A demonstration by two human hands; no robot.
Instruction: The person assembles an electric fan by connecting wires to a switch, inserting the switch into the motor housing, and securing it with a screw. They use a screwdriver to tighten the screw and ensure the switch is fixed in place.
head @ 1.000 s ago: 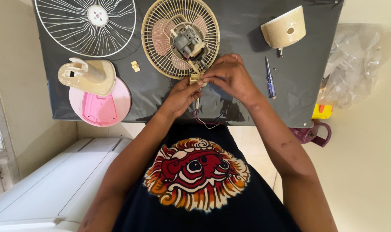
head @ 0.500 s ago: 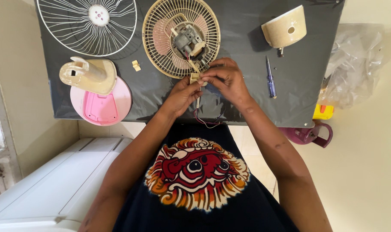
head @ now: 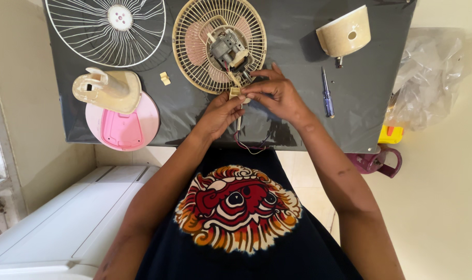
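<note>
My left hand (head: 221, 111) and my right hand (head: 278, 95) meet over a dark grey table (head: 298, 46). Between the fingertips of both hands sits a small beige connector piece (head: 235, 93), with thin red and dark wires (head: 249, 145) hanging from it towards my body. Just beyond my fingers lies a beige rear fan grille (head: 194, 57) with the grey fan motor (head: 226, 49) mounted in its middle; the wires lead up to the motor.
A white wire front grille (head: 91, 36) lies at the far left. A beige fan stand on a pink round base (head: 123, 127) sits at the left edge. A beige motor cover (head: 344, 33), a blue screwdriver (head: 326, 96), a clear plastic bag (head: 427, 78) and a purple mug (head: 376, 161) are at the right.
Both hands have stayed at the connector below the motor; my right hand's fingers have shifted slightly on it. Nothing else on the table has moved.
</note>
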